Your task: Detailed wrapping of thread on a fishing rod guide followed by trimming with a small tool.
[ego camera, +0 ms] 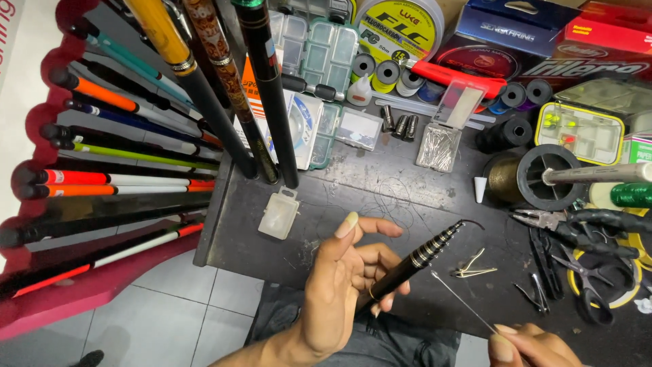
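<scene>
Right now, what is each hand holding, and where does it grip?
The left hand holds a black rod by its lower end. The right hand pinches a thin wire at its near end.

Telescopic rod section in the left hand: black with pale ring bands toward its tip. Wire in the right hand: silver-grey. Worktop: dark grey, scuffed. Racked rods at left: black with orange, red, white, green and blue bands. Rack edge: red. Large spool: black. Small box: translucent white. Floor tiles: pale grey.
</scene>
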